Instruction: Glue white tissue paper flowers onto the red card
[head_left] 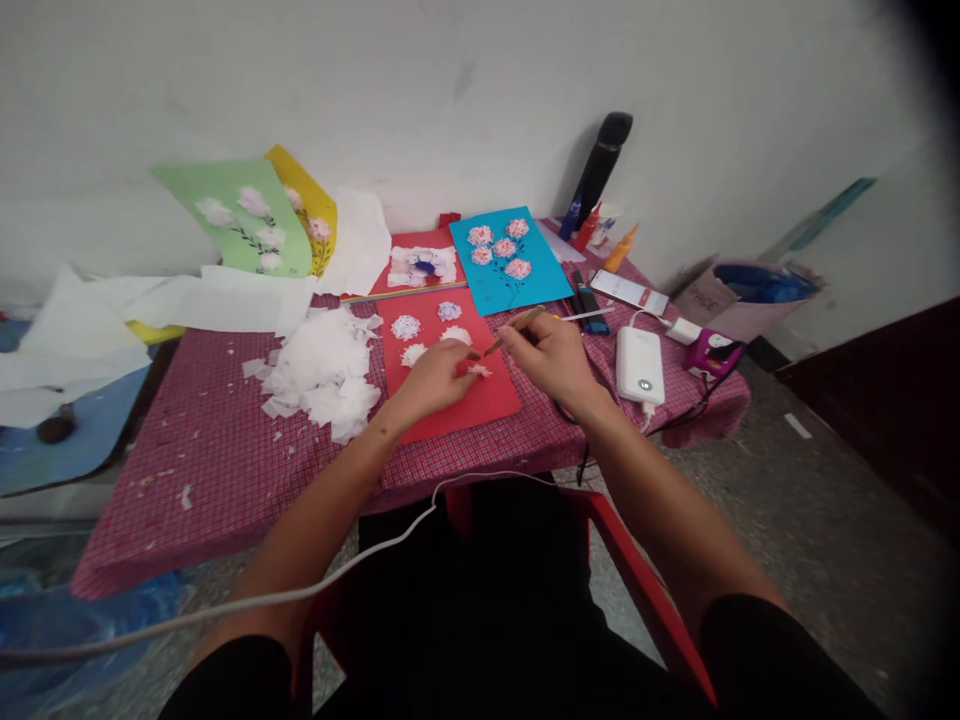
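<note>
A red card (442,420) lies on the table, with several crumpled white tissue-paper flowers on it, two of them purple-tinted, such as this flower (406,327). Resting low over the card, my left hand (436,380) has its fingers stretched out and its thumb apart, beside a small tissue cluster (480,371). My right hand (551,355) is closed on a slim, brownish pointed tool (516,328). The tool's tip points down and left toward my left fingertips; its exact kind is unclear. Left of the card is a loose heap of white tissue pieces (322,365).
Behind the card are a blue flower picture (487,285) and a paint-stained tissue (409,268). To the right lie a phone (628,291), a white power bank (640,365) and paint bottles (621,248). A white cable (360,555) crosses in front of my lap.
</note>
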